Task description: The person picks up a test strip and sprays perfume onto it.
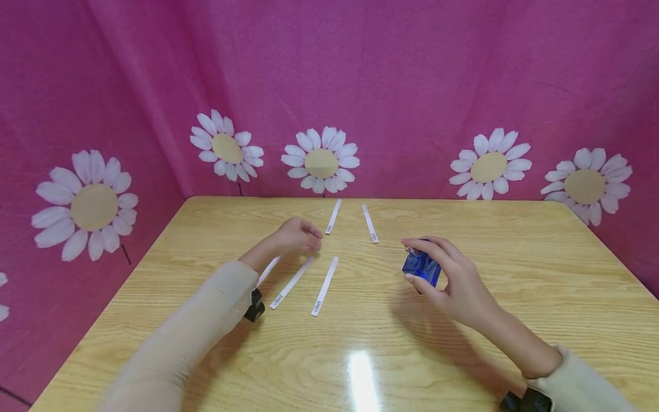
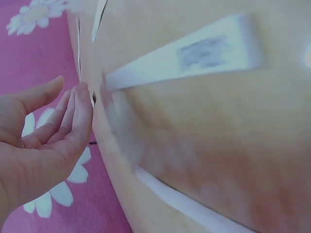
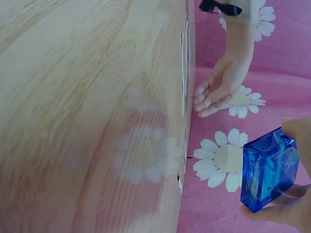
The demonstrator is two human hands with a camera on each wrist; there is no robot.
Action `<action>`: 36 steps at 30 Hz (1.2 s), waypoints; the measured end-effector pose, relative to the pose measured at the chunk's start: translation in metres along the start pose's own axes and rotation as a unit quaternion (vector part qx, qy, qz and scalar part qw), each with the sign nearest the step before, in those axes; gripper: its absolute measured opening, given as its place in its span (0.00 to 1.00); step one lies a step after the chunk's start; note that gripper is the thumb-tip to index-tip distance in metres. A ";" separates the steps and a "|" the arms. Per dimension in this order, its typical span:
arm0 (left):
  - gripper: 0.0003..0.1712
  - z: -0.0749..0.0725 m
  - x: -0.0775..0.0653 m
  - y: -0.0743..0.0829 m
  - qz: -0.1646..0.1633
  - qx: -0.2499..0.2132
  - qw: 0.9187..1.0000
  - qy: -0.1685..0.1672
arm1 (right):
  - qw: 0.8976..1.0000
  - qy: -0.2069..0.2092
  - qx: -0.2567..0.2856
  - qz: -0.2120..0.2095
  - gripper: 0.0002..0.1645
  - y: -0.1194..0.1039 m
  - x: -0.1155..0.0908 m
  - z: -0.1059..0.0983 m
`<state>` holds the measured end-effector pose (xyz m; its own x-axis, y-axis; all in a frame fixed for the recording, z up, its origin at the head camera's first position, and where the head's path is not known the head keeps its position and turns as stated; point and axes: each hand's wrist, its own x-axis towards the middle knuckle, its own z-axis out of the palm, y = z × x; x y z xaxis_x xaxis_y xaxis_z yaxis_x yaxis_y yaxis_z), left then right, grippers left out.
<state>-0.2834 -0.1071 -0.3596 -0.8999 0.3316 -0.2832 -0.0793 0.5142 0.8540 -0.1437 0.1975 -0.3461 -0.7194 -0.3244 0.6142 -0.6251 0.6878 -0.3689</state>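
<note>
My right hand (image 1: 458,283) holds a blue glass perfume bottle (image 1: 424,266) above the table, thumb on one side and fingers on the other. A small metal neck shows at the bottle's left end in the head view. In the right wrist view the blue bottle (image 3: 269,170) is see-through, with faceted sides. My left hand (image 1: 297,236) hovers over the paper strips with loosely bent fingers and nothing in its grasp. Near it lie white strips with small dark print, among them one strip (image 1: 292,283) and another strip (image 1: 325,286); a third strip (image 1: 269,270) is partly hidden by the forearm.
Farther back on the wooden table (image 1: 494,252) lie a strip (image 1: 333,216) and a slanted strip (image 1: 369,223). A pink curtain (image 1: 401,103) with white daisies hangs behind and at the sides. Light glares off the table's front (image 1: 362,377).
</note>
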 end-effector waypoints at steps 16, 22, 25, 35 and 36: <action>0.18 0.007 0.060 0.008 -0.013 0.069 0.994 0.078 | 1.000 -0.005 0.009 -0.001 0.38 0.002 0.000 0.000; 0.18 0.007 0.107 -0.012 0.033 0.185 0.978 0.091 | 1.000 -0.001 0.000 -0.013 0.39 0.004 0.002 0.000; 0.19 0.004 0.125 -0.022 0.030 0.210 0.974 0.083 | 1.000 -0.001 0.003 -0.015 0.39 0.004 0.002 -0.001; 0.14 -0.021 0.075 -0.003 0.013 0.208 0.977 0.050 | 1.000 0.001 0.002 -0.022 0.40 0.004 0.001 -0.002; 0.14 -0.025 0.069 -0.004 0.020 0.200 0.979 0.042 | 1.000 0.001 0.002 -0.021 0.40 0.004 0.000 -0.002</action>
<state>-0.3559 -0.1054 -0.3715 -0.9325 0.2998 -0.2014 0.1159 0.7766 0.6193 -0.1456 0.2020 -0.3460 -0.6917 -0.3515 0.6309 -0.6559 0.6713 -0.3452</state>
